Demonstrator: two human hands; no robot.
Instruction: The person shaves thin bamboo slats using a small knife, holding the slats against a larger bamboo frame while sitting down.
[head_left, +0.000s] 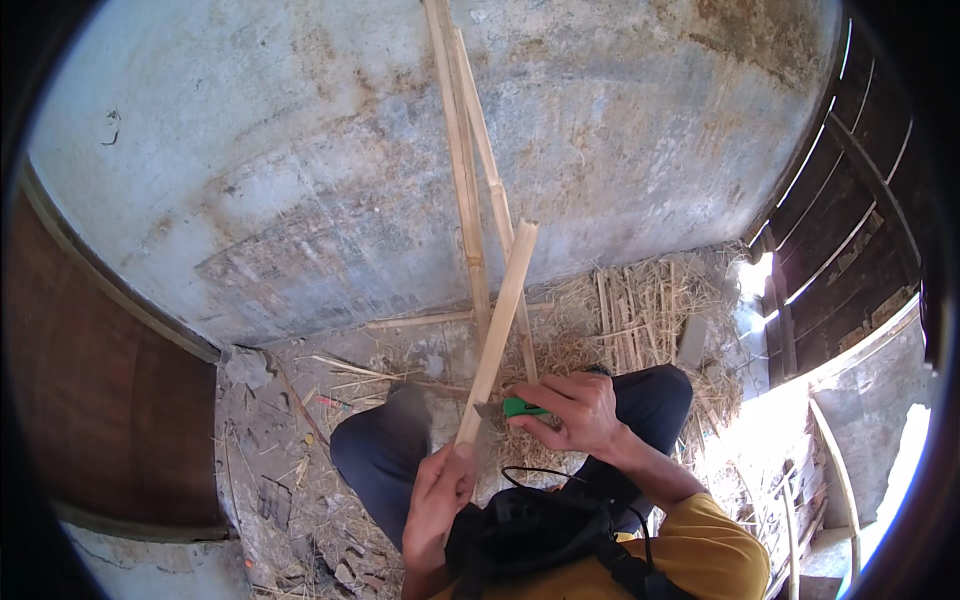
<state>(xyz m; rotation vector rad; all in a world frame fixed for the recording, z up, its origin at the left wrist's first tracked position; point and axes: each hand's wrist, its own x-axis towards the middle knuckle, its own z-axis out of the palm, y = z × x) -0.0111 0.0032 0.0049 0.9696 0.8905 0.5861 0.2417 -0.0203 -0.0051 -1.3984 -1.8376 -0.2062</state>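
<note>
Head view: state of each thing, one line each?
Left hand: closed around held strip's lower end
Right hand: closed around knife
Knife: blade exposed, at held strip's edge
Held strip: tilted
Long strips: leaning against wall
Shavings: loose, strewn on floor

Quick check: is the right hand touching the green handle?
Touching. The head view shows the right hand gripping the green handle, fingers above it and thumb below.

A pale wall (pixel 330 180) rises in front, blotched brown and grey! Brown panel (pixel 120 370) on the left, dark slats (pixel 850 195) on the right, daylight (pixel 757 273) slicing through their gaps, and the grey floor (pixel 250 420) strewn with straw (pixel 572 350), a sunlit patch (pixel 738 440) blazing white at right!
</note>
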